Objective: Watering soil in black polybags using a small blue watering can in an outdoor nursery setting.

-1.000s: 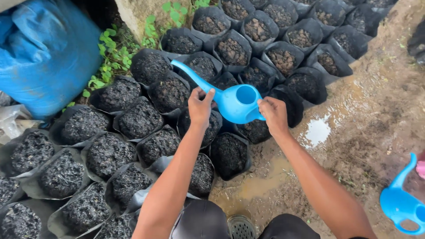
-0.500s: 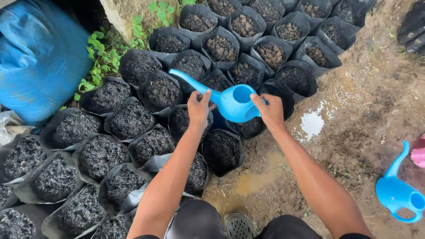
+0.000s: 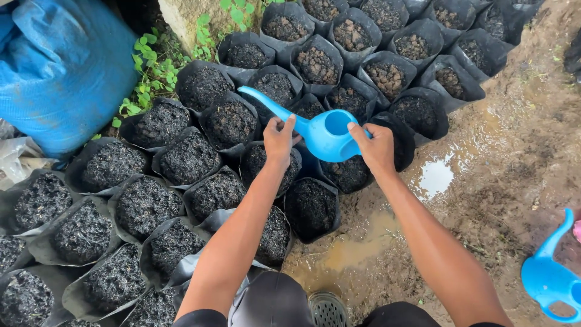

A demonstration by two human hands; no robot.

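A small blue plastic watering can (image 3: pixel 324 132) is held above a group of black grow bags filled with dark soil (image 3: pixel 187 158). Its long spout points to the upper left, over the bags. My right hand (image 3: pixel 376 148) grips the can's handle on its right side. Fingers of my left hand (image 3: pixel 278 138) pinch the base of the spout, just left of the can's round opening. The bag directly under the can is partly hidden by it.
A second blue watering can (image 3: pixel 551 278) stands on the wet mud at the right edge. A puddle (image 3: pixel 434 177) lies right of the bags. A big blue sack (image 3: pixel 57 66) sits at upper left, with green weeds (image 3: pixel 151 72) beside it. My knees are at the bottom.
The view shifts a little between frames. Both hands stay on the watering can, which stays over the same bags with its spout pointing upper left.
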